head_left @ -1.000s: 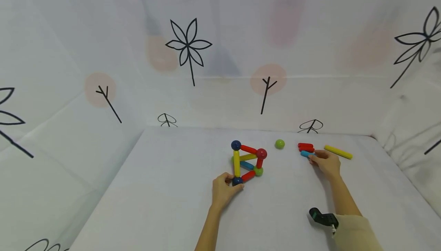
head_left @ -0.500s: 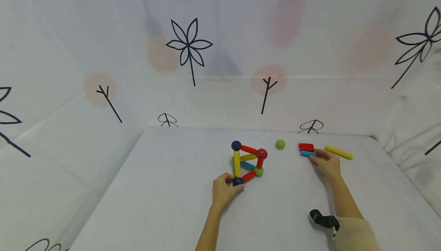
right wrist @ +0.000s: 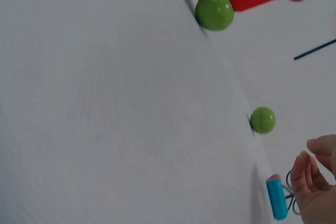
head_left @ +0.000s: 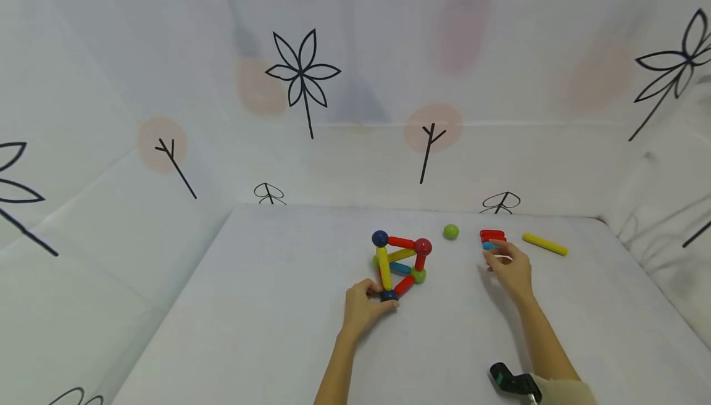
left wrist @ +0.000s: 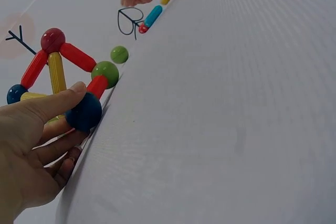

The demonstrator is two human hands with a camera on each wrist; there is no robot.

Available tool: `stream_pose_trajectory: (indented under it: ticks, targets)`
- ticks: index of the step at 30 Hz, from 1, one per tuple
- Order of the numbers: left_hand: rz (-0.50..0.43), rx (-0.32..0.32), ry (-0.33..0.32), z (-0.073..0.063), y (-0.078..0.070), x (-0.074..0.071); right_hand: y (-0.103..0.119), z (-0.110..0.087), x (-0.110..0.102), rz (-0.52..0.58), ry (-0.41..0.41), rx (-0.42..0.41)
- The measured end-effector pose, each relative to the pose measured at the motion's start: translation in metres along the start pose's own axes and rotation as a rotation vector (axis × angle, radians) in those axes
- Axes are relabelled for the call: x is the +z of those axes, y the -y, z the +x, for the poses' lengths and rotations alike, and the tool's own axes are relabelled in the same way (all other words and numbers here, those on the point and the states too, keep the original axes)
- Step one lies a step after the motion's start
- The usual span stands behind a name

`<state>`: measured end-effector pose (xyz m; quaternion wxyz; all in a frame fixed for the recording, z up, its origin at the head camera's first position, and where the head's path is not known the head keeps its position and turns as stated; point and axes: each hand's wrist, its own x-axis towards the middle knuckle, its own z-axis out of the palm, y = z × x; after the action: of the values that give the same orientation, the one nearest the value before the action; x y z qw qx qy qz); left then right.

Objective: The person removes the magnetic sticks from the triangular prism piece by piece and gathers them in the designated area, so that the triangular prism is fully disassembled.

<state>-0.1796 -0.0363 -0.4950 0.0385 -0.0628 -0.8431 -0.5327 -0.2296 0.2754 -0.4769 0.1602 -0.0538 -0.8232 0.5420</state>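
Observation:
My left hand point(head_left: 362, 309) holds a dark blue ball point(left wrist: 85, 113) at the lower front corner of a magnetic ball-and-rod structure, thumb on one side and fingers on the other. The structure's upper part has another dark blue ball point(head_left: 380, 239) and a red ball point(head_left: 423, 246), joined by a red rod point(head_left: 401, 242). A yellow rod point(head_left: 384, 268) slants up from the held ball. My right hand point(head_left: 512, 271) hovers with loosely bent fingers and nothing between them. Beside it on the table lies a blue rod point(right wrist: 276, 198), partly hidden by the fingers in the head view.
Red rods point(head_left: 492, 234) lie just behind the blue one. To their right is a longer yellow rod point(head_left: 545, 244), to their left a loose green ball point(head_left: 451, 231). A black device point(head_left: 513, 380) sits at the right wrist. A patterned cloth backdrop rises behind the white table.
My right hand has come off the blue rod and moved left and toward me. The structure's held corner has shifted slightly right and nearer with my left hand.

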Motion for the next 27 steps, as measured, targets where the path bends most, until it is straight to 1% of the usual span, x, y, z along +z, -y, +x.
stream_pose_trajectory:
  ticks: [2,5,7,8,10,12,14,16,17,18,19,21,25,27]
  targets:
    - [-0.014,0.002,0.026,0.0,0.0,0.0,0.009,-0.003,0.007,0.008,0.084,-0.053]
    - [-0.044,0.002,0.062,0.0,0.0,-0.001,0.024,-0.005,0.017,-0.006,0.223,-0.1]
    - [-0.069,0.002,0.069,0.0,-0.002,-0.003,0.034,-0.006,0.023,-0.013,0.304,-0.115]
    - [-0.082,0.008,0.058,0.001,-0.003,-0.004,0.039,-0.006,0.027,-0.012,0.335,-0.123]
    - [-0.105,0.026,0.011,0.003,-0.007,-0.007,0.048,-0.007,0.033,-0.01,0.389,-0.139]
    - [-0.121,0.062,-0.068,0.007,-0.01,-0.009,0.056,-0.008,0.038,0.003,0.44,-0.154]
    - [-0.125,0.1,-0.162,0.011,-0.015,-0.011,0.061,-0.009,0.043,0.012,0.486,-0.177]
    - [-0.116,0.127,-0.234,0.016,-0.019,-0.014,0.065,-0.01,0.048,0.014,0.522,-0.198]
    - [-0.111,0.135,-0.253,0.019,-0.022,-0.015,0.067,-0.011,0.05,0.016,0.533,-0.211]
    - [-0.107,0.141,-0.257,0.023,-0.025,-0.017,0.068,-0.012,0.052,0.014,0.535,-0.224]
    - [-0.095,0.15,-0.247,0.027,-0.028,-0.018,0.069,-0.013,0.054,0.011,0.529,-0.238]
    - [-0.073,0.185,-0.189,0.035,-0.035,-0.022,0.071,-0.014,0.057,0.002,0.508,-0.263]
    - [-0.026,0.256,-0.008,0.051,-0.046,-0.028,0.072,-0.017,0.063,-0.023,0.453,-0.288]
    - [0.005,0.26,0.058,0.057,-0.05,-0.031,0.072,-0.018,0.065,-0.032,0.437,-0.29]
